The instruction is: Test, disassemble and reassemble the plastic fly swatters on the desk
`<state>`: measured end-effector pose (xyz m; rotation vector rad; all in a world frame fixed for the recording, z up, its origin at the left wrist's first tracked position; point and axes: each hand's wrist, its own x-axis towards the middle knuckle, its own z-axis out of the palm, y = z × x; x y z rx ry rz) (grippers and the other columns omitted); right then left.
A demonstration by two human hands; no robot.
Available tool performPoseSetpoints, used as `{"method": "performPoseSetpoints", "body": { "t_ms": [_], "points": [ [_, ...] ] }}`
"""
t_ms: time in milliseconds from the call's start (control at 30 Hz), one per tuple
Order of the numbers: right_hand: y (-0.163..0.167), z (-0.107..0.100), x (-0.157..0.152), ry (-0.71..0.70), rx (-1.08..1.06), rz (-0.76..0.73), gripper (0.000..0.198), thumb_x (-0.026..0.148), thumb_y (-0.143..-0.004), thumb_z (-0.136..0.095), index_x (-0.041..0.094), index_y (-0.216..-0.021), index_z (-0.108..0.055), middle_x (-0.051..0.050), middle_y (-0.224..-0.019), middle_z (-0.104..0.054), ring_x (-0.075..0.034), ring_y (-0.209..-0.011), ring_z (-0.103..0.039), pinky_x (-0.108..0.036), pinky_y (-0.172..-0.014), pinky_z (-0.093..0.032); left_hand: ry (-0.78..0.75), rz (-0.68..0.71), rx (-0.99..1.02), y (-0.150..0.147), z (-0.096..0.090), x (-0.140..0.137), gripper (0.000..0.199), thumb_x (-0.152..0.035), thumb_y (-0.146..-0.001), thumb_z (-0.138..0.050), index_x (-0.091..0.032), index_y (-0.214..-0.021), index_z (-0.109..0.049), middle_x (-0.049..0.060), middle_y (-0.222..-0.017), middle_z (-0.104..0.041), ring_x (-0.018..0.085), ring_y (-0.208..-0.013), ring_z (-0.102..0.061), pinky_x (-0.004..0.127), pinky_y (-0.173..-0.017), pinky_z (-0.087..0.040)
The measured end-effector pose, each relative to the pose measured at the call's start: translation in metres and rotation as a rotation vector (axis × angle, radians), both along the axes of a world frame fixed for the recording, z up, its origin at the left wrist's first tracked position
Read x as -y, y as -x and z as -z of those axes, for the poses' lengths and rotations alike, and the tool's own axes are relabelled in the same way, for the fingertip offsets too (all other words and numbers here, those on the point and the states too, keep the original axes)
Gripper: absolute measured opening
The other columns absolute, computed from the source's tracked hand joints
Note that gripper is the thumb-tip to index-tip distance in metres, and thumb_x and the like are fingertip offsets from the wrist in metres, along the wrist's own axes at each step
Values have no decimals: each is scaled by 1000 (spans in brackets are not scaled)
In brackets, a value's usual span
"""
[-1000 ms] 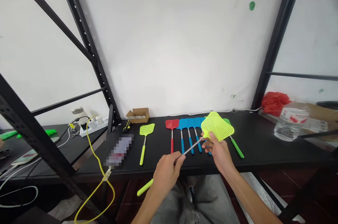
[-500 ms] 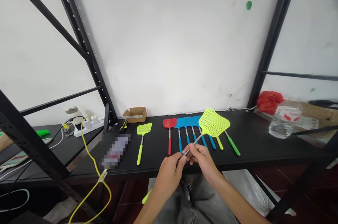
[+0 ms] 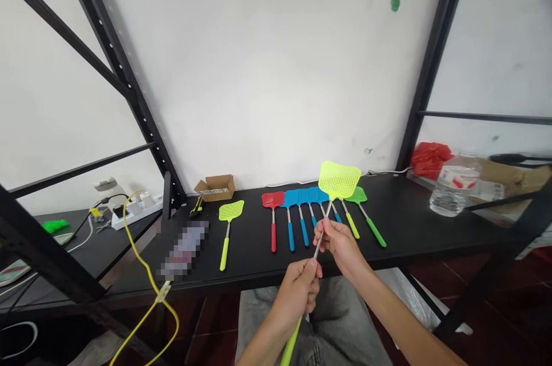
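Both hands are closed on a yellow-green fly swatter (image 3: 340, 180), its perforated head raised over the table's back part. My right hand (image 3: 338, 242) pinches the metal shaft below the head. Lower down, my left hand (image 3: 299, 291) is wrapped round the shaft, with the green handle showing beneath it. Behind the raised swatter lies a row: a red fly swatter (image 3: 273, 233), several blue fly swatters (image 3: 291, 235), another yellow-green one partly hidden by the held head, and a green fly swatter (image 3: 376, 231). Apart on the left lies a single yellow-green fly swatter (image 3: 225, 254).
The black table (image 3: 414, 222) stands against a white wall between black metal posts. At left are a small cardboard box (image 3: 215, 187), a blurred-out phone-like object (image 3: 185, 251), a yellow cable (image 3: 144, 256) and a power strip (image 3: 138, 212). A clear plastic bottle (image 3: 456, 185) stands at right.
The held swatter has swung more upright. My left hand has moved down and towards me, my right hand slightly right, and the handle now shows. Another person's hand at the left edge has gone from view.
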<state>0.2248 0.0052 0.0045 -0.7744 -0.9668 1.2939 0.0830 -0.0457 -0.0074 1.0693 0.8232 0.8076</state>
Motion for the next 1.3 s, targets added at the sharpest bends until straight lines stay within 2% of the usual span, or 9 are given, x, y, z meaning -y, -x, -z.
{"method": "performPoseSetpoints", "body": {
  "t_ms": [133,500,667,800,967,1300],
  "points": [
    [-2,-5,1,13,-25,0,49,65,-70,-69,17,-67,-58,-1,-62,-56,-15,-56,-56,-25,-46,-34,37,-5,46,-2,-1,8,53,-71,-73,-60,-20,-76,-44,-13,-51,-24,3,-41,-10,18,-38,-10],
    [-20,-7,-4,32,-104,0,39,52,-70,-76,18,-67,-56,1,-63,-52,-13,-56,-51,-25,-47,-30,97,-3,110,-11,18,29,56,-74,-71,-60,-21,-77,-42,-13,-50,-24,3,-40,-8,18,-36,-7],
    [-34,-6,-11,75,-160,57,38,51,-70,-76,18,-69,-58,1,-65,-52,-11,-55,-48,-25,-48,-31,157,39,89,-12,35,36,63,-80,-62,-61,-22,-75,-42,-13,-47,-27,2,-36,-9,19,-34,-6],
    [-46,-8,-15,92,-180,78,38,50,-68,-79,19,-68,-58,2,-64,-51,-11,-54,-47,-24,-47,-32,194,70,123,-10,53,47,60,-78,-65,-61,-21,-76,-43,-13,-47,-30,1,-35,-10,20,-35,-6],
    [-47,-7,-16,84,-189,66,36,50,-71,-77,19,-69,-58,1,-66,-51,-11,-55,-48,-24,-47,-32,152,98,165,1,65,53,59,-77,-67,-60,-20,-73,-43,-13,-45,-26,2,-35,-10,22,-38,-4],
    [-29,-11,-5,35,-81,0,37,56,-81,-65,18,-81,-63,-1,-67,-56,-13,-57,-53,-23,-47,-34,80,66,149,16,69,51,55,-72,-74,-59,-19,-71,-47,-11,-41,-28,2,-36,-15,22,-40,-9]
  ]
}}
